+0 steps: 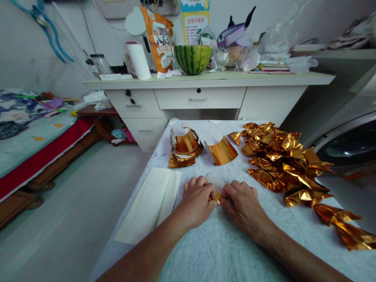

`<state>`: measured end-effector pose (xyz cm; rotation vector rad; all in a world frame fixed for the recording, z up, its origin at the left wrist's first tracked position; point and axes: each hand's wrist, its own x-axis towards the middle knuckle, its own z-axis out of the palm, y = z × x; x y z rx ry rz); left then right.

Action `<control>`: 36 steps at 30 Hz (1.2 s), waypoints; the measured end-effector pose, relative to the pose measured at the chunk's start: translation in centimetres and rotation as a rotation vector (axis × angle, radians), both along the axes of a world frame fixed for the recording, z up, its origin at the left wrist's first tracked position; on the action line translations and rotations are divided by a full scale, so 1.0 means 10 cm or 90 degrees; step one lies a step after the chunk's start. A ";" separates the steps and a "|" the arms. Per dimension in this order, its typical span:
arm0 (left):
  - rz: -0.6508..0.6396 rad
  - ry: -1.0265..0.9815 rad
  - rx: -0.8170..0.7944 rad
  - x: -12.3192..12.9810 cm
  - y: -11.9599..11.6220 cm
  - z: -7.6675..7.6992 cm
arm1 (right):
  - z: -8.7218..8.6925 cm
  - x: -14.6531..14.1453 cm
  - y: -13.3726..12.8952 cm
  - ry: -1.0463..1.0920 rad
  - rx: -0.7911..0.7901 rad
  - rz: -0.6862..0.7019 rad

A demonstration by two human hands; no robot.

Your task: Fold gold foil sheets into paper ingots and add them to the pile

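Gold foil piece (218,197), left hand (197,199) pinching its left end, right hand (242,201) its right, foil between them

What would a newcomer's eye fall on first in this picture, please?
Most likely the heap of crinkled gold foil pieces, gleaming along the right side of the table. Next come the left hand and right hand, close together at the centre over a small gold piece. Behind, a striped green watermelon half stands out on the white desk.

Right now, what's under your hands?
Gold foil shows between the left hand and right hand, a pale piece just beyond; whatever is directly beneath them is covered.
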<state>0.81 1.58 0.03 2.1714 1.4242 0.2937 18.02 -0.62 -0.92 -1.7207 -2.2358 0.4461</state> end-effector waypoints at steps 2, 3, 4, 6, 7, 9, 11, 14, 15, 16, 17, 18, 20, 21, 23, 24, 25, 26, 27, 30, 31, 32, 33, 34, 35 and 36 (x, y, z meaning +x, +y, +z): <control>-0.003 0.006 0.001 0.00 0.00 0.00 | -0.01 -0.02 0.00 -0.012 0.010 -0.008; -0.004 0.008 0.000 0.00 0.00 0.01 | -0.01 -0.03 0.00 -0.019 0.014 -0.010; -0.004 0.009 -0.001 0.01 0.00 0.01 | -0.01 -0.03 0.00 -0.026 0.016 -0.012; -0.003 0.011 -0.004 0.01 0.00 0.02 | -0.02 -0.03 0.01 -0.035 0.017 -0.014; -0.001 0.011 -0.005 0.01 0.00 0.02 | -0.02 -0.03 0.01 -0.037 0.016 -0.016; 0.001 0.012 -0.007 0.01 0.01 0.02 | -0.02 -0.02 0.01 -0.038 0.019 -0.021; 0.000 0.010 -0.006 0.01 0.02 0.01 | -0.03 0.00 0.01 -0.035 0.026 -0.023; -0.001 0.002 -0.005 0.00 0.02 0.00 | -0.05 0.05 0.02 -0.034 0.043 -0.019; 0.000 0.000 -0.006 0.00 0.02 0.00 | -0.06 0.06 0.03 -0.036 0.048 -0.017; 0.000 -0.001 -0.008 -0.01 0.02 0.00 | -0.07 0.08 0.03 -0.039 0.053 -0.015; -0.003 -0.003 -0.006 -0.01 0.02 0.00 | -0.07 0.09 0.03 -0.043 0.056 -0.012; -0.004 -0.003 -0.009 -0.01 0.02 0.01 | -0.07 0.11 0.04 -0.048 0.058 -0.009; -0.006 -0.008 -0.010 -0.01 0.01 0.02 | -0.08 0.14 0.04 -0.058 0.065 -0.005; -0.007 -0.010 -0.010 -0.01 0.01 0.02 | -0.08 0.15 0.04 -0.064 0.070 -0.005; -0.007 -0.014 -0.007 -0.02 0.01 0.02 | -0.08 0.18 0.04 -0.075 0.077 -0.005; -0.007 -0.014 -0.007 -0.02 0.01 0.02 | -0.08 0.20 0.04 -0.081 0.078 -0.006; -0.007 -0.014 -0.008 -0.02 0.01 0.02 | -0.08 0.22 0.04 -0.086 0.077 -0.006; -0.007 -0.015 -0.009 -0.02 0.01 0.02 | -0.08 0.24 0.05 -0.091 0.075 -0.006; -0.007 -0.014 -0.011 -0.02 0.01 0.02 | -0.09 0.26 0.05 -0.095 0.071 -0.006; -0.009 -0.011 -0.018 -0.02 0.02 0.02 | -0.09 0.30 0.05 -0.104 0.065 -0.006; -0.009 -0.009 -0.021 -0.02 0.02 0.03 | -0.09 0.31 0.05 -0.103 0.065 -0.003; -0.010 -0.007 -0.023 -0.02 0.02 0.03 | -0.09 0.31 0.05 -0.100 0.066 -0.001; -0.011 -0.007 -0.025 -0.02 0.02 0.03 | -0.09 0.32 0.05 -0.095 0.067 0.000; -0.014 -0.007 -0.026 -0.02 0.02 0.04 | -0.09 0.32 0.05 -0.089 0.068 0.000; -0.017 -0.007 -0.026 -0.02 0.02 0.04 | -0.10 0.33 0.04 -0.078 0.070 -0.001; -0.020 -0.007 -0.026 -0.03 0.02 0.05 | -0.10 0.33 0.04 -0.062 0.074 -0.004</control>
